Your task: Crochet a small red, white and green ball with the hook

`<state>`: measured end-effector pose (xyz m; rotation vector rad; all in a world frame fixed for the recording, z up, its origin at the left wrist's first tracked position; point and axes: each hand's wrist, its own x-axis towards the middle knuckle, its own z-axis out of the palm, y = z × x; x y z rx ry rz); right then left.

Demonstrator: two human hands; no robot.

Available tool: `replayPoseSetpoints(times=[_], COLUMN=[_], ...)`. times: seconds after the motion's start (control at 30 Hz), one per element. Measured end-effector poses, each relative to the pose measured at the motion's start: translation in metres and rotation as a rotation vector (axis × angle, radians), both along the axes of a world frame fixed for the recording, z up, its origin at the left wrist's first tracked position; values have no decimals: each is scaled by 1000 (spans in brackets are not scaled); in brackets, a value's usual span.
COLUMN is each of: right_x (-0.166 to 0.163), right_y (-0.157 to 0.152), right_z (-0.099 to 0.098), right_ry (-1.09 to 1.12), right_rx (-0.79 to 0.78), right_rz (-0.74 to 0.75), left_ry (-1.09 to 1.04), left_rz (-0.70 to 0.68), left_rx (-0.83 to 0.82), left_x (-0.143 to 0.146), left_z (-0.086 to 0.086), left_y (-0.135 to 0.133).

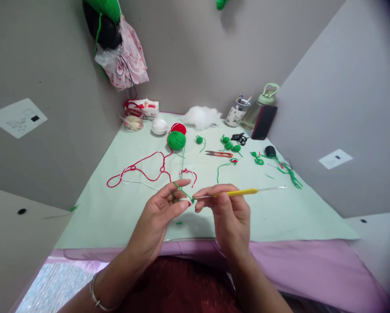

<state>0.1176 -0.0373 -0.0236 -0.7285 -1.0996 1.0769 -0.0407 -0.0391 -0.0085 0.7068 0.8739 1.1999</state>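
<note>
My left hand (164, 206) pinches a small crochet piece (187, 201) in green, white and red between thumb and fingers. A green strand runs over its raised index finger and back to the green yarn ball (176, 140). My right hand (229, 213) grips a yellow-handled crochet hook (240, 192) like a pen. The hook's thin left end meets the edge of the crochet piece; its other metal end points right. Exactly how the tip sits in the stitches is too small to tell.
Orange-handled thread snips (219, 154), several small green crochet pieces (228, 145) and loose red yarn (142, 174) lie beyond my hands. At the back are a white yarn ball (159, 126), white stuffing (201, 117), a pen cup (237, 114), a bottle (258, 108) and a phone (264, 122).
</note>
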Motion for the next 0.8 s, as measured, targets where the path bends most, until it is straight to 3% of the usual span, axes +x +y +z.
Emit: replayPoseSetpoints(times=[0.23, 0.43, 0.57, 0.63, 0.7, 0.8], right_x=[4, 5, 3, 2, 1, 1], right_y=[-3, -7, -4, -2, 0, 4], right_z=[2, -4, -17, -18, -14, -4], right_ry=[-226, -576, -812, -726, -531, -202], right_rx=[124, 434, 602, 577, 418, 174], right_rz=[-62, -186, -341, -331, -266, -103], left_ry=[89, 231, -11, -164, -223, -178], left_rz=[24, 81, 52, -47, -101, -34], left_rx=[74, 162, 11, -119, -186, -122], left_x=[-2, 0, 4, 3, 0, -3], left_z=[-5, -11, -9, -7, -5, -4], left_y=[-2, -5, -4, -1, 2, 4])
